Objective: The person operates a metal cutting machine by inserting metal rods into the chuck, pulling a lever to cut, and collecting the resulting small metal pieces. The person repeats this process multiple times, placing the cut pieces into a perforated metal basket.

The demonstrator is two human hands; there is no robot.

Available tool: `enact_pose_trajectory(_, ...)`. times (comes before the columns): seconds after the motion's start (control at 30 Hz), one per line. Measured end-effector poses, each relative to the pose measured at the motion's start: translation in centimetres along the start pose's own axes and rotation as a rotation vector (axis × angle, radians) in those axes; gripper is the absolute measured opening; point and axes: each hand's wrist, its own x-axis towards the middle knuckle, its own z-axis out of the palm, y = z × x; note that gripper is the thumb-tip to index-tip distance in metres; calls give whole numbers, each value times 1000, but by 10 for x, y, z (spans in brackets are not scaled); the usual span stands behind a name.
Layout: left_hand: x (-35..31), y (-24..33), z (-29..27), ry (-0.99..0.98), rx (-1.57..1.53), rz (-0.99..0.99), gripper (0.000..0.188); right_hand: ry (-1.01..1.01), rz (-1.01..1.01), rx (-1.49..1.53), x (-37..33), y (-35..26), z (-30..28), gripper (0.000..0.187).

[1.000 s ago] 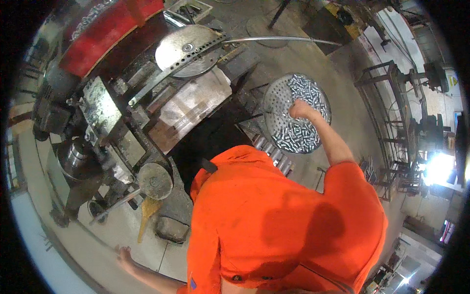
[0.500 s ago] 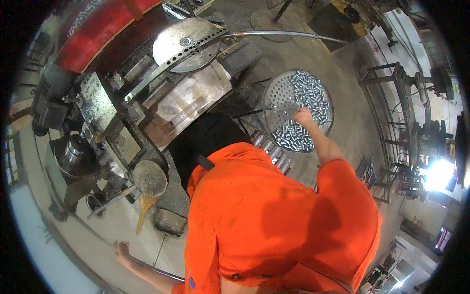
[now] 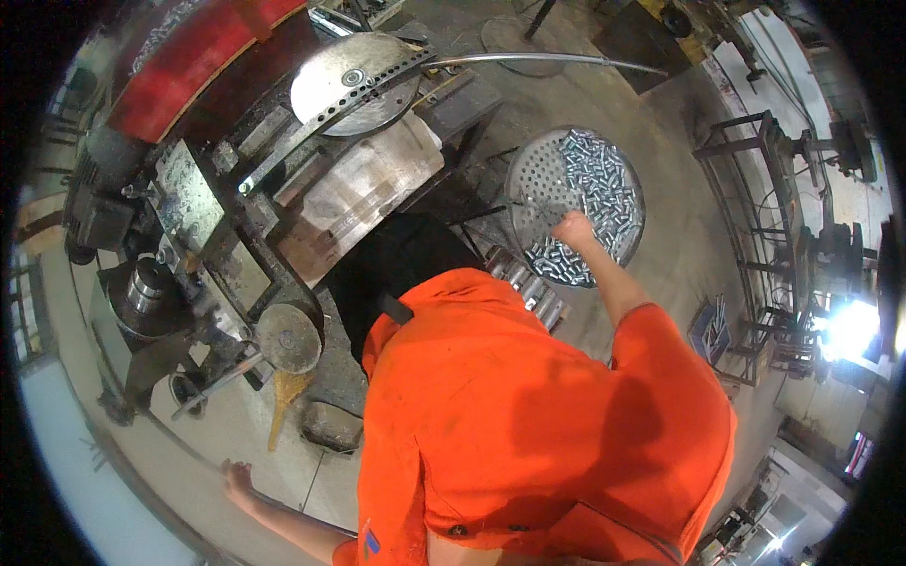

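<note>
My right hand [image 3: 572, 230], fingers closed, is over a round perforated metal tray [image 3: 536, 174]. Many short shiny metal cylinders [image 3: 609, 193] cover the tray's right side and near edge. Whatever the fingers hold is hidden. My left hand [image 3: 239, 479] is low at the far left, its fingers curled around a long thin metal bar [image 3: 179, 441]. That bar runs on beside my forearm, partly hidden by it.
A greasy machine with a round steel plate [image 3: 316, 85] and a flat metal bed [image 3: 377, 174] stands ahead on the left. Close by are a yellow brush [image 3: 283, 406], a dark block-shaped container [image 3: 330, 426] and larger steel cylinders [image 3: 533, 292]. A metal rack [image 3: 746, 236] lines the right.
My right hand has shifted slightly left and nearer over the tray, still closed. The left hand stays at the bar, almost unmoved.
</note>
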Motion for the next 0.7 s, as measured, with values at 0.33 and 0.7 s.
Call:
enact_pose_trajectory(0.33, -8, -7, 6, -14, -9, 118, 37, -275, -29, -1, 2, -51, -119, 39)
enact_pose_trajectory(0.7, -152, 131, 155, 145, 761, 542, 41, 149, -722, 967, -46, -225, -268, 23)
